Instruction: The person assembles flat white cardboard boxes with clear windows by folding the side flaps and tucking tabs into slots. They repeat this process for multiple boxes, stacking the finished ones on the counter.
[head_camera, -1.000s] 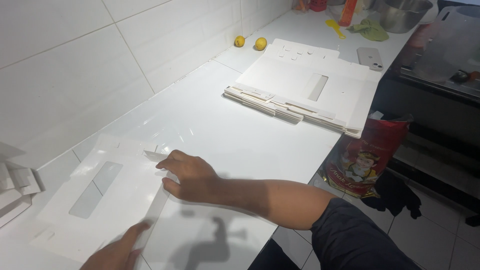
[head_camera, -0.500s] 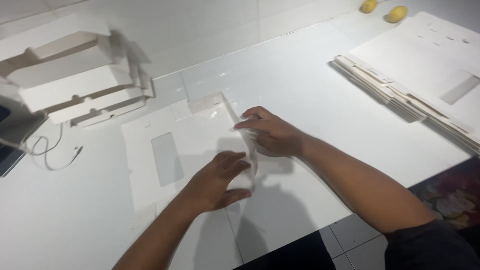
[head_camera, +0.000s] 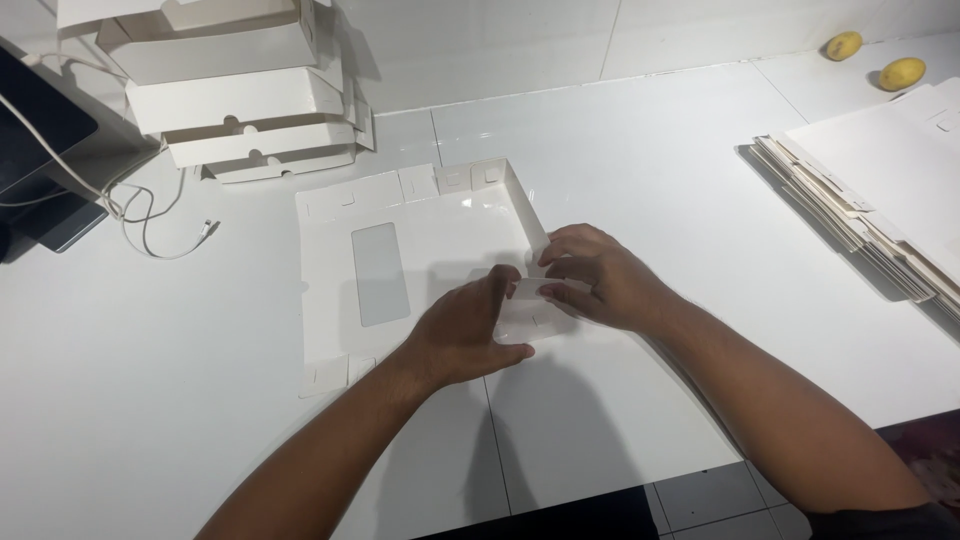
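Head view: flat white box blank on counter, long axis left-right. Left hand and right hand meet at its near-right corner, fingers curled, pinching raised flap. Folded boxes stacked far-left.

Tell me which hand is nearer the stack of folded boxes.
Left. The left hand lies below and right of the stack of folded boxes; the right hand sits farther right.
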